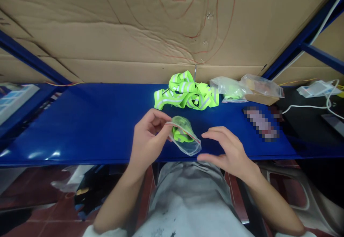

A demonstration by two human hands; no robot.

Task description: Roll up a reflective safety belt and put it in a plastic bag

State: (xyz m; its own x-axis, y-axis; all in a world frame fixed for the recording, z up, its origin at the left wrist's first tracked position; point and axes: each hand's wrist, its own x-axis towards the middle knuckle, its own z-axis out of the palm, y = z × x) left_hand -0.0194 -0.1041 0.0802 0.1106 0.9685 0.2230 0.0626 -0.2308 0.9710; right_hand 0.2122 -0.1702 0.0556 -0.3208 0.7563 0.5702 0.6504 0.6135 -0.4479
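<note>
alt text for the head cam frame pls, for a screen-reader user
The left hand pinches the top edge of a small clear zip bag holding folded neon-yellow strap, above a blue table; the right hand is open beside the bag. Behind lie a pile of loose reflective straps and more plastic bags.

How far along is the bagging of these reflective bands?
Done: one band sits folded inside the small zip bag, and another filled bag lies at the back of the blue table. In hand: the left hand pinches the zip bag's red-lined mouth, which looks unsealed; the right hand is open beside it. Left: a loose pile of bands remains unbagged.
</note>
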